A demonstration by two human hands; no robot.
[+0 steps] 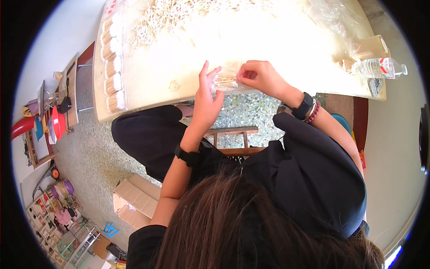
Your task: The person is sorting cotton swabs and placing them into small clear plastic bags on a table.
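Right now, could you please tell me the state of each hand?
Left hand: open, beside the cotton swabs.
Right hand: closed, apparently pinching the clear bag.

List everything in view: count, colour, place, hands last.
Table: one, cream, top
Loose cotton swabs: many, white-tipped, table's back
Bagged swab bundles: about five, white-tipped, table's left
Swab packet: one, clear, table's near edge
Plastic bags: uncountable, clear, table's far right
Bottle: one, clear, table's right edge
Roll: one, tan, beside bottle
Cardboard box: one, brown, left
Wooden frame: one, brown, picture centre
Stool: one, blue, lower left
Shelf unit: one, white, lower left
Clutter: uncountable, mixed, far left
Wristbands: two, black, one per wrist
Left hand: one, bare, packet's left, fingers open
Right hand: one, bare, packet's right, fingers pinched
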